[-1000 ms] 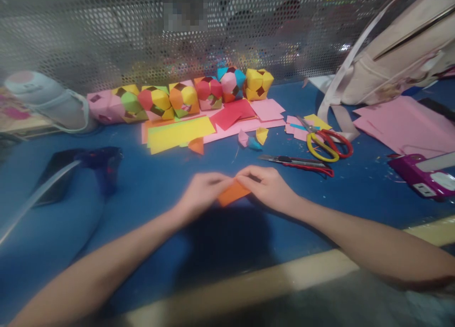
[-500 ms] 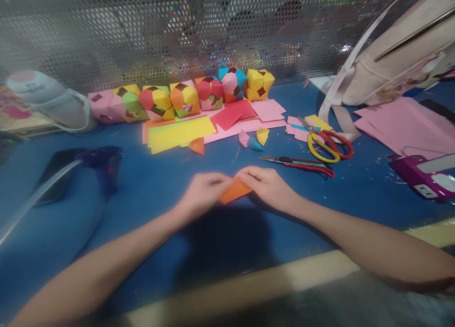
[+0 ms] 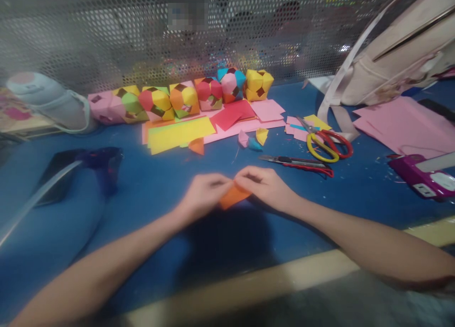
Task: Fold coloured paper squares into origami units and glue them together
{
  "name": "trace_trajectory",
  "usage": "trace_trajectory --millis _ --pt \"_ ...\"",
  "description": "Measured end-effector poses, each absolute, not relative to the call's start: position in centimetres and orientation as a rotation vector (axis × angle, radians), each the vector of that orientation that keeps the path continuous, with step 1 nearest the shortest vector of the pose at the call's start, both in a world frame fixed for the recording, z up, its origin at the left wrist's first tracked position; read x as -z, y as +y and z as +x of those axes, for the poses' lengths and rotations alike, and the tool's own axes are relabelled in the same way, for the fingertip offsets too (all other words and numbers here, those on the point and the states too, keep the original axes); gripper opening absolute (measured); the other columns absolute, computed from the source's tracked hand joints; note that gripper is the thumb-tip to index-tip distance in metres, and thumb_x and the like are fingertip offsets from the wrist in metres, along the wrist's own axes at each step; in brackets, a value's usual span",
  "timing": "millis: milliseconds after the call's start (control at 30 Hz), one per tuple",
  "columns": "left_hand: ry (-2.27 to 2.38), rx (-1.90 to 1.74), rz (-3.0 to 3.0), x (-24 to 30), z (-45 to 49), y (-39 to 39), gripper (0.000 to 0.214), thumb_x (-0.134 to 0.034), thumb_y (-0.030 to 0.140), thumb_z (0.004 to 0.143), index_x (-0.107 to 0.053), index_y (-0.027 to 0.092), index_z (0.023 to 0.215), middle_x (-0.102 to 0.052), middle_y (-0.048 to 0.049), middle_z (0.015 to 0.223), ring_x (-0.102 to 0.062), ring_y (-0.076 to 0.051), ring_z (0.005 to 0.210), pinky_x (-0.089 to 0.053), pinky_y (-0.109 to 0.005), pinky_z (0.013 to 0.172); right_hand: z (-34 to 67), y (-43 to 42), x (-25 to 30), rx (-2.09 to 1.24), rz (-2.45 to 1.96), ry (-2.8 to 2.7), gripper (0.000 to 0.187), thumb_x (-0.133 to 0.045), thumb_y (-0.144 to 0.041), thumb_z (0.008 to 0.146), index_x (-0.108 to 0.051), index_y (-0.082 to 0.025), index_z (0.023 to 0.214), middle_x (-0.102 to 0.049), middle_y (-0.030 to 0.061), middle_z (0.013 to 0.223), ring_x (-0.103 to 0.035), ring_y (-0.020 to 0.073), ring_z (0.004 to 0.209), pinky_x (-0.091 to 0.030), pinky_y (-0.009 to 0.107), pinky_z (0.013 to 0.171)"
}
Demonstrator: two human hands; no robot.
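Orange paper (image 3: 233, 197), one piece, in the pinched fingers (image 3: 221, 179) of left hand (image 3: 202, 194) and right hand (image 3: 269, 187), over blue bench (image 3: 149, 185).

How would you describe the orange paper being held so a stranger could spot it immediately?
Over the blue table, find where the left hand and right hand come together. The orange paper is pinched between them. Unlike the small orange folded piece lying by the yellow sheet, it is held up.

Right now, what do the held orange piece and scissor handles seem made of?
The orange piece looks like matte paper: its face is dull, its lower edge straight. The scissor handles are probably smooth plastic, given their even red and yellow.
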State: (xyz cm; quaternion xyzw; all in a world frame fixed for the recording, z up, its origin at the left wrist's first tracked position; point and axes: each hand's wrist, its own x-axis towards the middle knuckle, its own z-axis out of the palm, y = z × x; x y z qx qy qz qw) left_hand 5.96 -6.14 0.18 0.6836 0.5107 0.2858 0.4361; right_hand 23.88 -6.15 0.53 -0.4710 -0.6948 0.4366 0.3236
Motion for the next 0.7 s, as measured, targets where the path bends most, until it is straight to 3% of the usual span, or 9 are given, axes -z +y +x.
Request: trace_trajectory --millis 300,533,700 --pt "1.28 -0.644 1.616 -0.27 6.0 -5.85 0.02 -0.061 0.032 0.073 -0.073 0.017 0.078 -0.072 -0.003 0.076 -0.062 -0.015 0.066 -0.047 -0.023 0.058 23.68 -6.31 -0.33 -0.998 -1.221 -1.851 0.016 -0.052 -0.023 0.081 -0.062 -0.017 0.07 -0.066 -0.0006 0.069 -0.058 0.0113 0.064 -0.045 0.022 0.061" --pt "1.275 -0.699 1.654 -0.38 5.97 -6.04 0.021 -0.059 0.03 0.076 -0.074 0.018 0.084 -0.074 -0.0035 0.083 -0.065 -0.018 0.076 -0.05 -0.025 0.068 23.84 -6.5 0.02 -0.772 -1.146 -1.914 0.017 -0.053 -0.021 0.083 -0.065 -0.018 0.072 -0.068 0.0012 0.072 -0.06 0.0129 0.066 -0.046 0.024 0.065" --pt "1.304 -0.763 1.751 -0.05 5.98 -6.32 0.022 -0.056 0.03 0.079 -0.073 0.019 0.088 -0.073 -0.0031 0.087 -0.065 -0.017 0.078 -0.049 -0.025 0.073 23.9 -6.36 0.23 -0.798 -1.166 -1.937 0.009 -0.06 -0.024 0.08 -0.066 -0.017 0.078 -0.069 0.0018 0.075 -0.061 0.0136 0.068 -0.046 0.024 0.064"
